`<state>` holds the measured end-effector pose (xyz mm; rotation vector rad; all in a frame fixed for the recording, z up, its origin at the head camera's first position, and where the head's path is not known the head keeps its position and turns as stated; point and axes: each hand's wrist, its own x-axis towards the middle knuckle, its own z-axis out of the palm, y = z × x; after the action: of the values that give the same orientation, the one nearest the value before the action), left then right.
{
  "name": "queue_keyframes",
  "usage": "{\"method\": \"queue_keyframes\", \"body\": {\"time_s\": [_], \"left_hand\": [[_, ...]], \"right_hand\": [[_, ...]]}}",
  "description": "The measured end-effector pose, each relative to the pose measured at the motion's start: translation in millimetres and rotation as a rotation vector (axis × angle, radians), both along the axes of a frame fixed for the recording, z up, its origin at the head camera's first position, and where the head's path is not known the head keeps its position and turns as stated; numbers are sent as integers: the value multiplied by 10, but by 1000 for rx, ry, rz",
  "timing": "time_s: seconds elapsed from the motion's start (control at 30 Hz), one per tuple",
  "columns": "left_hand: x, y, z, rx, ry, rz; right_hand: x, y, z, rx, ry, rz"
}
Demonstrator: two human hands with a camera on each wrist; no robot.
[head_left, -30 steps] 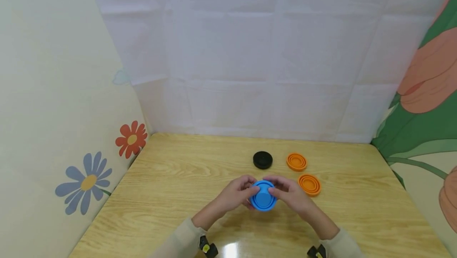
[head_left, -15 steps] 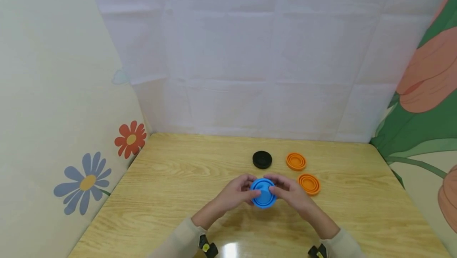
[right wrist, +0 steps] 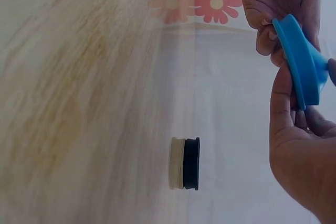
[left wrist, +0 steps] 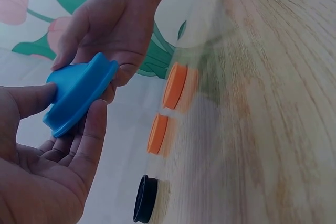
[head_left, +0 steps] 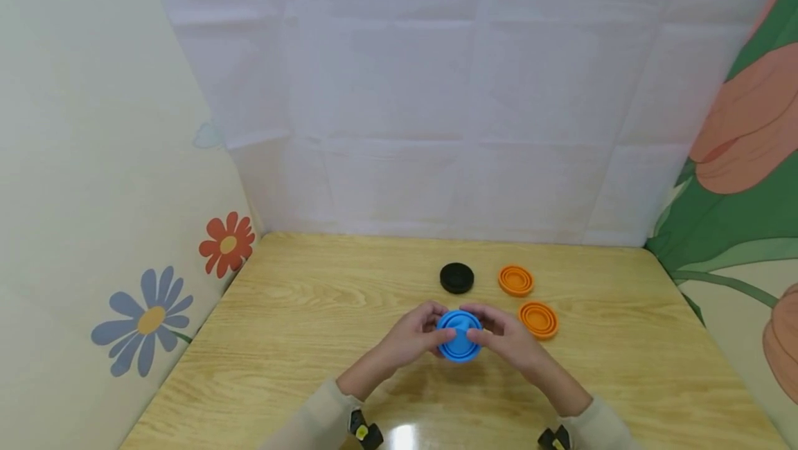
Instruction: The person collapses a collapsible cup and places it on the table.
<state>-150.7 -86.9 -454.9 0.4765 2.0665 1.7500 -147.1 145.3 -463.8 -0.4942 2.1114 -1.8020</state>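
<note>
A blue collapsible cup [head_left: 460, 351] is held above the table between my two hands. My left hand [head_left: 410, 334] grips its left side and my right hand [head_left: 508, 339] its right. Both thumbs press on the round middle face, while the other fingers support the rim from behind. Seen from the side in the left wrist view, the blue cup [left wrist: 79, 95] is tilted, its middle bulging out past the wide rim towards the thumbs. The right wrist view also shows this bulge on the blue cup [right wrist: 302, 61]. Parts of the rim are hidden by fingers.
Beyond my hands, a flat black collapsible cup [head_left: 457, 277] lies on the wood-grain table [head_left: 324, 298]. To its right lie two flat orange collapsible cups, one farther back [head_left: 515, 280] and one nearer [head_left: 538, 321]. A white cloth [head_left: 399, 124] hangs behind the table.
Over the last second the blue cup has risen slightly and its face has tilted a little. My thumbs have shifted slightly on it; both hands keep their hold.
</note>
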Motion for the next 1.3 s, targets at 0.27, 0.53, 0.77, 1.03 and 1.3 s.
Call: {"method": "queue_keyframes", "body": {"time_s": [0.27, 0.53, 0.77, 1.03, 1.3], "left_hand": [[5, 8, 6, -21, 14, 6], [2, 7, -5, -27, 42, -1], [1, 3, -6, -51, 54, -5], [25, 26, 40, -54, 59, -9], [-9, 11, 9, -37, 48, -17]], "right_hand": [[34, -36, 31, 19, 16, -28], [49, -68, 28, 24, 44, -52], [55, -72, 22, 24, 50, -58], [51, -96, 19, 28, 56, -84], [35, -96, 20, 15, 20, -108]]}}
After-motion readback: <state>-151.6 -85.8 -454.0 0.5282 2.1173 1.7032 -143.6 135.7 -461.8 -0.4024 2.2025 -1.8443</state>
